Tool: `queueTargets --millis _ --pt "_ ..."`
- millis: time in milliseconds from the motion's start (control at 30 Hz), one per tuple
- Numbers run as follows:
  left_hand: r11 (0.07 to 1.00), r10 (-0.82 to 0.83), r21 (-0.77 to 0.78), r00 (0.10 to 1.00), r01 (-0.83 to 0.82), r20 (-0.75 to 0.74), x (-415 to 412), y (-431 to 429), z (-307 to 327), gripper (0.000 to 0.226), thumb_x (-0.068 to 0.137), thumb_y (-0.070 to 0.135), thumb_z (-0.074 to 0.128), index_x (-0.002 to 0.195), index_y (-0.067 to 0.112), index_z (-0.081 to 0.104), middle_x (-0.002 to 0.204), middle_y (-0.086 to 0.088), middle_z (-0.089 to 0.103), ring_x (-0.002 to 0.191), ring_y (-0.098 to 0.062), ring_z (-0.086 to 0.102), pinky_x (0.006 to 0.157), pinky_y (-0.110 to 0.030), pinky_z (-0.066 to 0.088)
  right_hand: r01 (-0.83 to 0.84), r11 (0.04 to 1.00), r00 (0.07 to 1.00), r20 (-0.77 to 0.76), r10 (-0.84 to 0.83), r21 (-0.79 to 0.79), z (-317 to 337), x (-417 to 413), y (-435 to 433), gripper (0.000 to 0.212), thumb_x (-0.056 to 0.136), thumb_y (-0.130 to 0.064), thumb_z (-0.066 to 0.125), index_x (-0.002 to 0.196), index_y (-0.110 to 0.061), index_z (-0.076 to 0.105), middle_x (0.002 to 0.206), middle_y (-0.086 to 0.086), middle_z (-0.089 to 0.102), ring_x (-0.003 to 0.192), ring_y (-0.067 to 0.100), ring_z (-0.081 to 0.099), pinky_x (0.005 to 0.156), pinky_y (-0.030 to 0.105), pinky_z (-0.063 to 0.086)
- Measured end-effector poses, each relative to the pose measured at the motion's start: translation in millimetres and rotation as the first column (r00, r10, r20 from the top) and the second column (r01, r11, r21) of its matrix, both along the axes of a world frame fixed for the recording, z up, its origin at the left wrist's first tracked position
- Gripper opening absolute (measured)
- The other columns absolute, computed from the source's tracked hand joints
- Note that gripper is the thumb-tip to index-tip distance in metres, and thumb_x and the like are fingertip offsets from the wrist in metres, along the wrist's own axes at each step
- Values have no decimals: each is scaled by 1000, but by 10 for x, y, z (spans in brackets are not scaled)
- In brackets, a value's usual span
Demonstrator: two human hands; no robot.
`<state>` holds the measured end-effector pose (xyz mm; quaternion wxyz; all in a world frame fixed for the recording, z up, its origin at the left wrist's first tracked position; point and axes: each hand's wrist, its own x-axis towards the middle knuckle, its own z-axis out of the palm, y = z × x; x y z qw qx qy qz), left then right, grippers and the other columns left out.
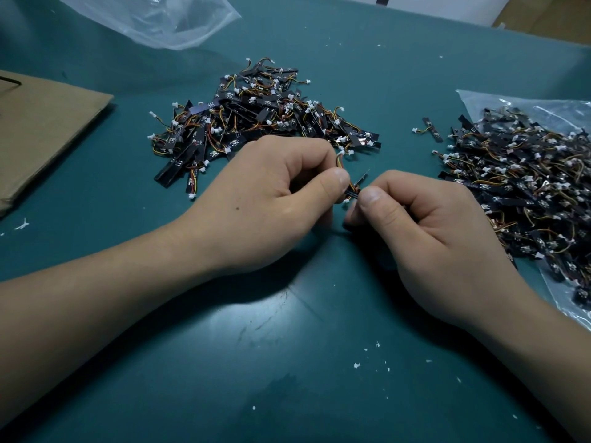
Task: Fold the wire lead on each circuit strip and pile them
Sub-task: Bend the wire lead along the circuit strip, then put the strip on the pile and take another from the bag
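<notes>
Two hands meet over the centre of the teal table [287, 346]. The left hand [271, 193] pinches the wire lead [339, 161] between thumb and curled fingers. The right hand [425, 219] pinches the black circuit strip [359, 183], thumb on top. Far centre: pile of strips [256, 116]. Right: clear bag [569, 110] heaped with more strips. One loose strip [433, 129] lies between them. Left: cardboard [41, 129].
</notes>
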<state>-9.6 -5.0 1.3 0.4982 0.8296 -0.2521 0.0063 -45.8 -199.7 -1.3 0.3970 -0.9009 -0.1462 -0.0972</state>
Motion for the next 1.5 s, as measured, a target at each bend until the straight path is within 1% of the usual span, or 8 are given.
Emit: queueTargets --millis 167,267,333,500,600,1067,1267,1500 --pt "1000 3 9 1000 -3 13 -1 6 4 26 97 25 56 75 14 63 64 3 67 53 -6 52 53 -19 41 -19 1000 1000 -5 19 -4 7 13 6 28 100 -30 52 77 -26 68 102 -18 75 100 10 67 85 30 49" --pt "1000 1 10 1000 -1 12 -5 5 6 26 97 25 56 75 13 63 63 4 67 54 -8 53 53 -21 42 -28 1000 1000 -15 27 -6 -2 17 2 29 100 -28 52 78 -21 70 106 -20 74 106 9 66 90 28 47" --pt "1000 -6 0 1000 6 6 -10 3 12 25 97 25 56 76 13 63 64 3 67 54 -7 52 54 -21 42 -29 1000 1000 1 29 -1 -3 18 0 28 100 -28 52 79 -20 69 99 -14 73 100 11 66 88 31 48" --pt "998 -53 -43 999 53 -6 -24 9 32 19 96 21 59 80 12 64 66 1 68 54 -13 55 54 -22 44 -11 999 1000 6 11 35 9 8 -4 32 101 -31 52 76 -19 66 67 0 63 63 15 56 61 32 43" --pt "998 -44 -50 999 44 -2 -26 5 32 18 96 19 59 79 15 64 64 3 67 52 -5 53 54 -16 40 -49 998 999 -4 49 41 16 4 -6 32 101 -31 51 75 -19 65 67 4 64 63 19 57 64 41 44" --pt "994 -103 -40 995 103 -12 -33 17 49 19 94 20 58 78 13 67 67 5 66 59 -19 57 56 -27 45 -93 983 996 29 90 158 3 -8 -11 30 98 -34 49 75 -21 62 61 8 60 55 23 55 57 42 44" --pt "991 -132 -18 991 131 -23 -26 26 57 19 94 19 59 78 14 68 64 11 63 57 -8 52 58 -20 40 -92 986 996 26 89 141 16 -11 -14 29 96 -32 50 71 -23 61 58 8 58 53 21 54 54 38 43" --pt "991 -133 -13 990 132 -36 -34 20 64 19 93 18 58 76 15 66 66 6 65 57 -10 53 57 -21 40 -103 984 995 11 102 145 20 -15 -13 30 97 -33 50 71 -23 61 60 7 60 54 22 56 54 41 44"
